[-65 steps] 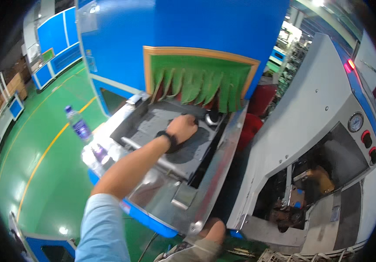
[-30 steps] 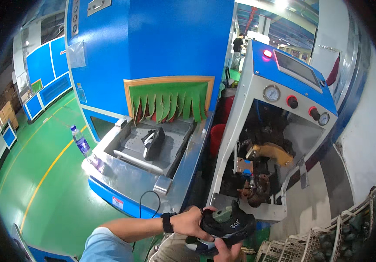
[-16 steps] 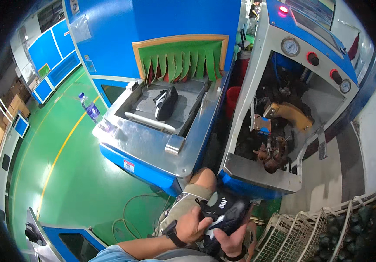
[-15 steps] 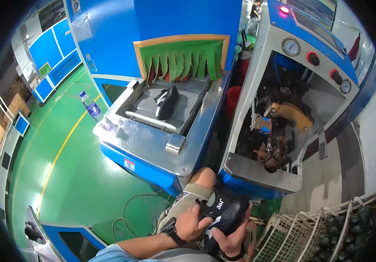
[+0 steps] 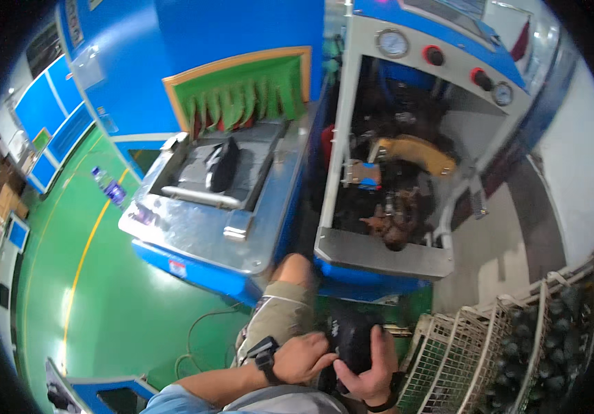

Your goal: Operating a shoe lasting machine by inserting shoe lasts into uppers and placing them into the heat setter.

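Low in front of my body, over my lap, both hands are closed around a black shoe. My left hand, with a dark band at the wrist, pinches its left side. From the right, my right hand wraps it, with the thumb across the near end and fingers along the far right side. Motion blur and my fingers hide the shoe's lower part. Farther off, another black shoe with a white patch lies on the grey conveyor before a green strip curtain.
A clear bottle with a purple label stands beside the metal-topped conveyor frame. To its right is a blue and white machine with a pressure gauge and an open bay. A white wire rack with dark shoe-shaped pieces stands at lower right.
My view has swung to the right, so the machines appear farther left. The shoe in my hands has been turned, and its white marking shows less. Both hands keep hold of it.
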{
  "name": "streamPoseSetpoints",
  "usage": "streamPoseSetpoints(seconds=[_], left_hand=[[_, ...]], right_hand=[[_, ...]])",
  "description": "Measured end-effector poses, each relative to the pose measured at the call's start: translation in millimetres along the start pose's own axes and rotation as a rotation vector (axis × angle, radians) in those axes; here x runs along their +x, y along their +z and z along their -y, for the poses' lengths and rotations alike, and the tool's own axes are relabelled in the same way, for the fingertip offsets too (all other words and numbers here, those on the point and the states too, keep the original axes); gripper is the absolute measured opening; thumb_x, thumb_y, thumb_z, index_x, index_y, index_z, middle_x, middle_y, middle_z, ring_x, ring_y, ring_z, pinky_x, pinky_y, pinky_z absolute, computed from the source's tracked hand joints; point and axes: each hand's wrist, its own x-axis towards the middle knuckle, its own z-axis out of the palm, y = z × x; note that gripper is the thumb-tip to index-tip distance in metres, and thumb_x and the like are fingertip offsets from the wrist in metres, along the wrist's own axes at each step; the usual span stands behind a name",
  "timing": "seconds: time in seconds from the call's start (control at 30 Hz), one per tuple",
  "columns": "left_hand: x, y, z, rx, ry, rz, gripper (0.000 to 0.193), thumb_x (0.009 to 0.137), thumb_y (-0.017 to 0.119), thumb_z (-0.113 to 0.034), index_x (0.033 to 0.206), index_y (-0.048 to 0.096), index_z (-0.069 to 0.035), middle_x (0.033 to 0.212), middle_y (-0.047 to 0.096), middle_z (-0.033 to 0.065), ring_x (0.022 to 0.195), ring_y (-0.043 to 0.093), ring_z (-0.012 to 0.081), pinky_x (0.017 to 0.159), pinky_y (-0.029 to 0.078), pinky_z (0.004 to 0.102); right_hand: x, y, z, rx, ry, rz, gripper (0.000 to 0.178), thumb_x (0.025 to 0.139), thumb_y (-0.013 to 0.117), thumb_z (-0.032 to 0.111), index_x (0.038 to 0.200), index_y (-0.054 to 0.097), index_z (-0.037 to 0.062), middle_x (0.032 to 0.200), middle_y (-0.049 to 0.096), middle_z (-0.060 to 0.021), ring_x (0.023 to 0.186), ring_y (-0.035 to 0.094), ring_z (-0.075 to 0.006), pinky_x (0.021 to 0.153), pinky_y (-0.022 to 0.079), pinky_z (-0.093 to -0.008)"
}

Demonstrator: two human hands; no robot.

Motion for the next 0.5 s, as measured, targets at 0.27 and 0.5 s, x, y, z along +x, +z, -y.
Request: streamPoseSetpoints(seconds=[0.27,0.5], left_hand=[[5.8,14.1,-1.6,-0.08,-0.195,0.17,0.031,0.093,0.055,-0.028,0.078,0.058,-0.001,0.07,0.06,0.0231,0.068,0.061,0.0436,0.063,0.051,0.0499],[81.2,-20.0,-8.4,-1.661,-0.435,-0.308,0.032,0.101,0.049,-0.027,0.081,0.056,-0.002,0.078,0.063,0.0161,0.08,0.066,0.0369,0.078,0.054,0.0497]], right_hand=[[-3.3,-12.6,-12.0,0.385,0.479,0.107,0.094,0.081,0.079,0.04,0.15,0.034,-0.0043,0.133,0.058,-0.0207,0.12,0.058,-0.0293,0.106,0.042,-0.0405],[98.3,-83.4,-31.9,1.113,0.441,-0.199,0.084,0.075,0.071,0.015,0.15,0.035,-0.0018,0.135,0.056,-0.0156,0.119,0.059,-0.0272,0.104,0.046,-0.0385]])
